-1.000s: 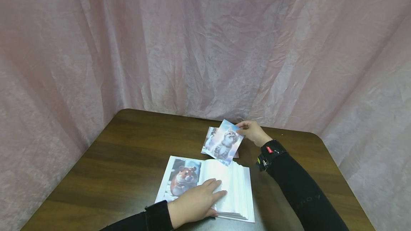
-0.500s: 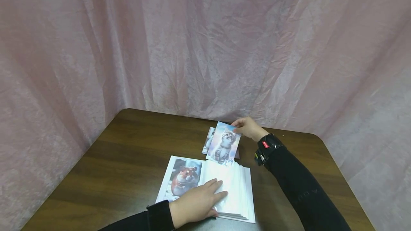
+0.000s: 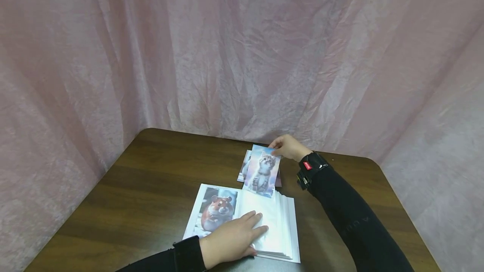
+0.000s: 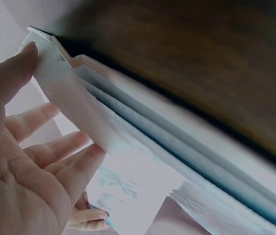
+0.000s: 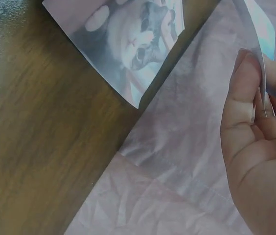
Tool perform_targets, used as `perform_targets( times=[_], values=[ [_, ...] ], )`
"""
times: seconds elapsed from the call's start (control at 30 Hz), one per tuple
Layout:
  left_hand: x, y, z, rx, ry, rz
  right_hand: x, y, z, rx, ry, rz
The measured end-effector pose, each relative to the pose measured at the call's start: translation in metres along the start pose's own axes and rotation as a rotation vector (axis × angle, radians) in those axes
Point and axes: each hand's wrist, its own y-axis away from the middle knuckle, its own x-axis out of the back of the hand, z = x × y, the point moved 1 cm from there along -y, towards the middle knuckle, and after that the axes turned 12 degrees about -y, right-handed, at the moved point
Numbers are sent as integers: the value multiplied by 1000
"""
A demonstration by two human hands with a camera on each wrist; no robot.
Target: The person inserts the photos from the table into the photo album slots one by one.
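An open photo album (image 3: 264,221) lies on the table, a hamster photo (image 3: 217,211) filling its left page. Its right page is a blank, glossy sleeve over a thick stack of pages. My left hand (image 3: 232,238) rests on this sleeve with fingers extended; the left wrist view shows the thumb (image 4: 23,66) by the page edge. My right hand (image 3: 289,148) pinches the upper right corner of a kitten photo (image 3: 263,171) between thumb and fingers. This photo's lower edge overlaps the top of the blank sleeve; whether it is inside cannot be told.
Behind the held photo lie other photos, mostly covered; one with a cat (image 5: 135,39) shows in the right wrist view. The brown wooden table (image 3: 132,179) ends at a pink curtain (image 3: 234,53) close behind the right hand.
My right hand has moved left and slightly away, turning the kitten photo from a slant to nearly in line with the album page. The left hand stays on the page.
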Motion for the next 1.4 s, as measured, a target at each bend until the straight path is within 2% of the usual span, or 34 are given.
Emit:
perform_targets(
  times=[0.43,0.83,1.13,1.4],
  values=[
    [-3,0,1,1,-14,21,-9,-7,-8,-28,51,-99],
    [1,0,2,2,10,-4,-16,-7,4,-69,53,-129],
    [0,0,1,8,38,-20,-21,-4,9,-72,42,-192],
    [-2,1,-2,-7,34,23,-28,0,20,-59,15,-227]
  ],
)
